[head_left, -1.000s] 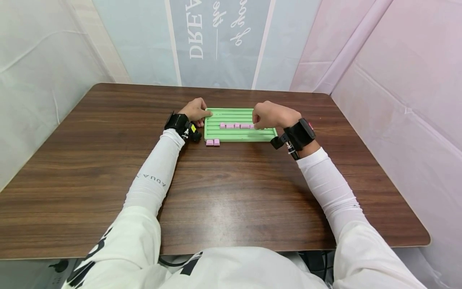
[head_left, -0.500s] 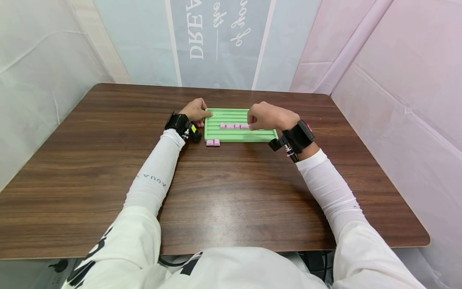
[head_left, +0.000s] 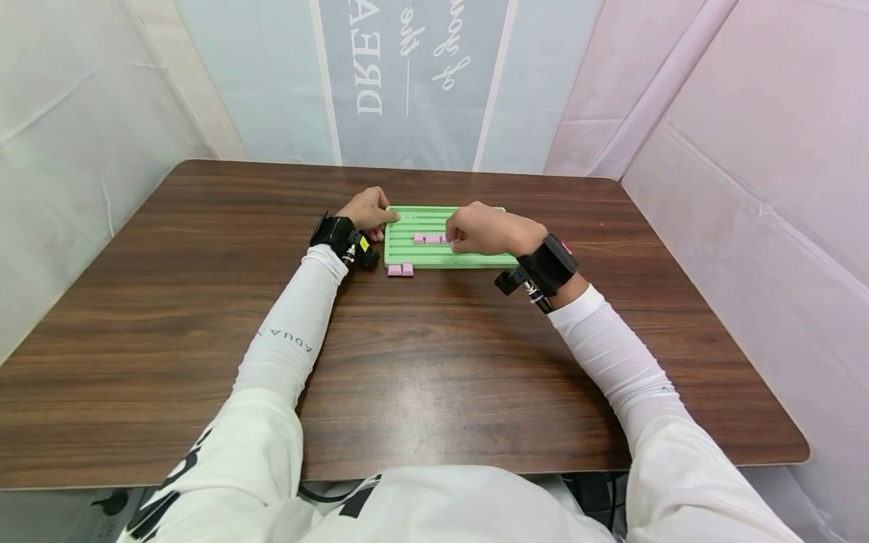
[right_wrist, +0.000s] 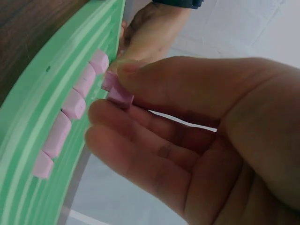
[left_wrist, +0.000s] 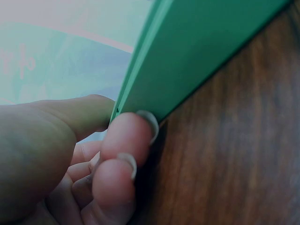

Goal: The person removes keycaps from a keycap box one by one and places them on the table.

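A green ridged board (head_left: 475, 261) lies on the table. My left hand (head_left: 366, 210) pinches its left edge, thumb on top and fingertips against the side wall (left_wrist: 187, 51) in the left wrist view. Over the board's middle is my right hand (head_left: 494, 229), holding a small pink keycap (right_wrist: 121, 96) between thumb and fingers. That keycap is hidden in the head view. Just beside it, in the right wrist view, a row of pink keycaps (right_wrist: 57, 134) of differing widths sits along one groove. The hand covers the right part of this row in the head view.
Two more pink keycaps (head_left: 400, 270) stand at the board's front left corner. The brown wooden table (head_left: 421, 362) extends around the board, with a printed curtain (head_left: 414, 90) behind its far edge.
My right hand has moved left along the board, covering more of the keycap row in the head view. The left hand stays on the board's edge.
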Available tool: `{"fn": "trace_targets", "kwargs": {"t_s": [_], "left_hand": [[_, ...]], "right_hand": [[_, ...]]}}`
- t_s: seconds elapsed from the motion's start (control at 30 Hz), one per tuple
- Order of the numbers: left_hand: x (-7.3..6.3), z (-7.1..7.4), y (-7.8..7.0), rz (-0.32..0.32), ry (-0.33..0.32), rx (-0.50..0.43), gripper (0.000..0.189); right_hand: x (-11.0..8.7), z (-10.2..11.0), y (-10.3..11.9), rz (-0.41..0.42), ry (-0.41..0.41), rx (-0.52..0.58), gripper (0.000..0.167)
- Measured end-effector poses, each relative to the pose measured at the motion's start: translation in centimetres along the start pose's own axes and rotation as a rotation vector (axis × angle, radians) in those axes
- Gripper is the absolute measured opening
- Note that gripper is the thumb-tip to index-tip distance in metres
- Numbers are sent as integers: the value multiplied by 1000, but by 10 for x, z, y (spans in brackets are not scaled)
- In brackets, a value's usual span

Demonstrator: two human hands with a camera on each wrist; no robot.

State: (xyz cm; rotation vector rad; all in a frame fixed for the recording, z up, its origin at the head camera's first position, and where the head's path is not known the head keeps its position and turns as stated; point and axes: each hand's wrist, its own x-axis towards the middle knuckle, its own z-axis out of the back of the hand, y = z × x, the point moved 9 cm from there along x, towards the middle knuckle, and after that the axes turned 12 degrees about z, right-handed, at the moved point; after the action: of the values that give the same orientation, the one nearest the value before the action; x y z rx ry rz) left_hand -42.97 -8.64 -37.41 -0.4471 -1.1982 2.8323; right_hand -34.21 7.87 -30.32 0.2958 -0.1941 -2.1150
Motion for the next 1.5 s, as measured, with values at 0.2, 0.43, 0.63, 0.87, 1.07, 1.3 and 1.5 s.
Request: {"fn": "trace_targets", "kwargs": {"t_s": [0.2, 0.43, 0.63, 0.87, 1.07, 1.3, 1.5], "left_hand": [[1, 1, 0, -5, -2, 0, 29], [1, 1, 0, -3, 3, 15, 29], [11, 0, 7, 19, 16, 17, 32], [11, 1, 8, 30, 18, 3, 33], [4, 1, 2, 11, 5, 10, 30], [0, 1, -1, -1, 1, 12, 28], [1, 1, 1, 4, 4, -1, 29]], "right_hand": [[7, -3, 4, 57, -32, 15, 18], [16, -8, 8, 90, -49, 4, 20], [23, -12, 14, 133, -92, -8, 20], [30, -23, 22, 167, -97, 42, 23], [33, -28, 23, 157, -92, 21, 14], [36, -34, 22, 141, -67, 2, 11], [37, -39, 22, 142, -41, 1, 12]]}}
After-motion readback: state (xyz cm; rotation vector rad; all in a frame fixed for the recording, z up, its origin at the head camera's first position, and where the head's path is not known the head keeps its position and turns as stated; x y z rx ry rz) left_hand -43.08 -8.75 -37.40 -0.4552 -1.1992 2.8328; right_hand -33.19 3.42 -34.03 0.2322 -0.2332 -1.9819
